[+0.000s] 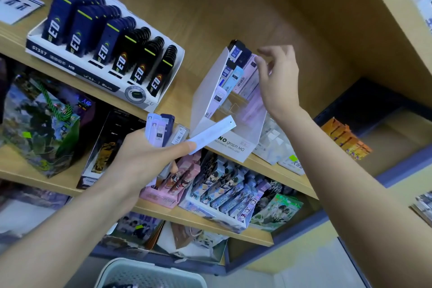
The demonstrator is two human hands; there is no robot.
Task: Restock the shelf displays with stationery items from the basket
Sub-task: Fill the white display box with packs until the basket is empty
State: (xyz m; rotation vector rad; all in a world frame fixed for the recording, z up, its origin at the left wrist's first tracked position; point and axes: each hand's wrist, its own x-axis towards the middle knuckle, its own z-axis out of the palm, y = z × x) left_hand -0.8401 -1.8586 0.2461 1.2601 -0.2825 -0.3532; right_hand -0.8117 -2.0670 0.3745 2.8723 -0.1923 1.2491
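Head view: one shelf bay seen from below, both forearms raised. The left hand [149, 154], at 8 o'clock from the white display box [205, 91], grips a fan of slim lead cases [161, 131] in lilac, white and navy. One more white case [215, 132] is pinched at its fingertips and points toward 2 o'clock, its far end in front of the box's lower corner. The right hand [278, 82], at 2 o'clock from the box, reaches to the row of lilac cases [251, 82] standing in the box's right side. Its bent fingertips lie at the top edge of that row; whether they pinch a case or only touch it cannot be told. Navy and pale blue cases [233, 63] fill the box's upper slots, while its lower middle slots show bare clear dividers. The box rests on the top shelf [182, 82], tilted back. At 10 o'clock from it, well apart on the same shelf, sits a tray [77, 65] of dark blue and black cases [102, 37]. The basket [131, 264], pale with a perforated wall, lies at 6 o'clock by the frame's lower edge, well below both hands.
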